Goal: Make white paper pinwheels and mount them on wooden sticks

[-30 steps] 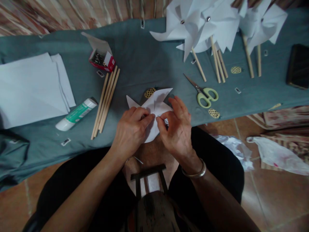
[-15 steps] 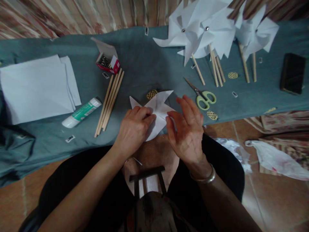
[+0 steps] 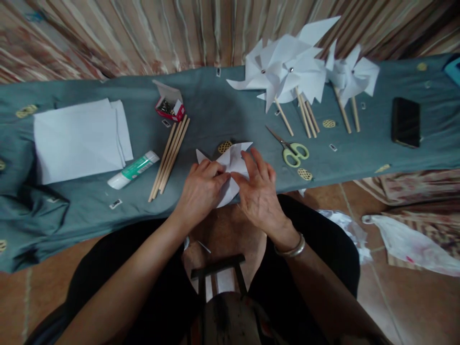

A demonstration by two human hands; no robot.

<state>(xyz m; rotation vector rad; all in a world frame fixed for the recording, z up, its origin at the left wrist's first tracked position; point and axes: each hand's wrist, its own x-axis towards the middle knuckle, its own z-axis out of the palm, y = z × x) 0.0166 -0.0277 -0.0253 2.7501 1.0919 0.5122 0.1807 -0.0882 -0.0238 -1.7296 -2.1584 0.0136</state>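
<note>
This looks like a room in a home turned into a small craft corner. A low tabletop [image 3: 223, 100] draped in teal cloth stands against striped brown and cream curtains [image 3: 151, 33], over a floor of terracotta tiles [image 3: 381, 297]. Handicraft supplies lie spread on the cloth: a stack of white paper sheets [image 3: 79, 139], a glue tube [image 3: 133, 169], wooden sticks [image 3: 170, 157], green-handled scissors [image 3: 292, 151], a small red box of pins [image 3: 168, 109] and finished paper pinwheels [image 3: 287, 72]. Crumpled plastic bags [image 3: 409, 242] lie on the floor.
</note>
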